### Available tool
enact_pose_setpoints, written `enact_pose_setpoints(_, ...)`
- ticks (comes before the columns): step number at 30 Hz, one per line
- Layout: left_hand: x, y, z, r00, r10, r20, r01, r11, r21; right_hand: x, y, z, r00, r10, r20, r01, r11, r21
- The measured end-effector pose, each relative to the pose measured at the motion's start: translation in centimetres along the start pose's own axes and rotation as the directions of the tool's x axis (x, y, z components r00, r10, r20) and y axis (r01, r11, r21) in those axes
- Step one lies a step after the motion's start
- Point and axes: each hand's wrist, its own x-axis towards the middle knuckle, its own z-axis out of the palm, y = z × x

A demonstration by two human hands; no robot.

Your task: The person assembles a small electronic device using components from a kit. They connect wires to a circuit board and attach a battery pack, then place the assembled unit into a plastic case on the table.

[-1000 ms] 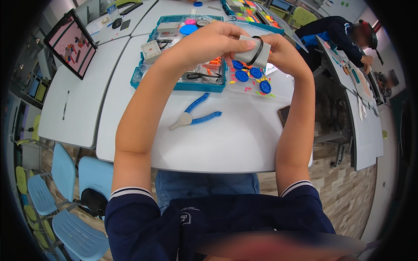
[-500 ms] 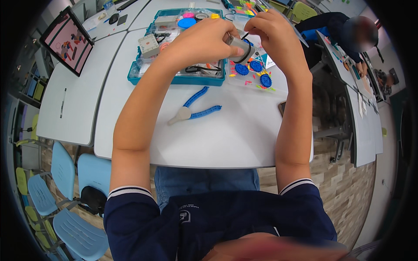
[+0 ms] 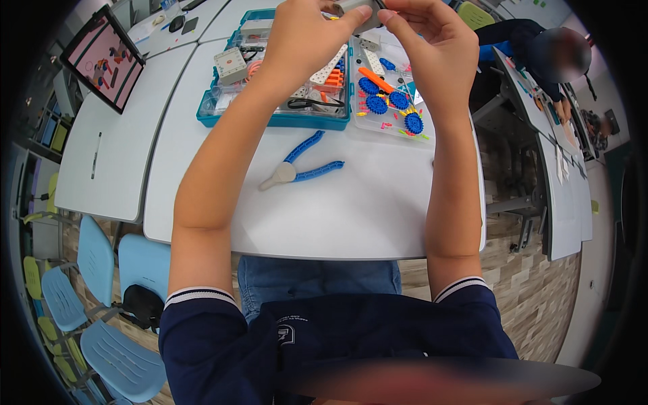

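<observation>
My left hand (image 3: 312,35) pinches a grey plastic part (image 3: 368,19) at the top edge of the view. Its exact kind is hard to make out, and its upper end is cut off. From the other side my right hand (image 3: 432,44) closes its thumb and fingers on a dark strip at the part's edge. Beneath the hands lie the teal-rimmed kit box (image 3: 290,121) and a clear tray (image 3: 368,123) holding blue gears (image 3: 376,104), an orange bar (image 3: 375,79) and small coloured pegs.
Blue-handled pliers (image 3: 304,163) lie on the white table before me, jaws leftward. At left stands a tablet (image 3: 104,64), with a pen (image 3: 97,155) nearby. A grey square block (image 3: 231,65) rests in the box. Another person (image 3: 533,54) works at right.
Both hands have risen and moved away from me with the grey part, uncovering more of the box and the orange bar. My right fingers have come down onto the part.
</observation>
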Motion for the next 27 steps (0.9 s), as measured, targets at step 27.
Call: enact_pose_setpoints(27,0.2,0.9,-0.1,0.932,0.039,0.36,0.193,0.787,-0.586,0.2,0.6,0.2,0.976,0.208,0.06,-0.216,0.936,0.279)
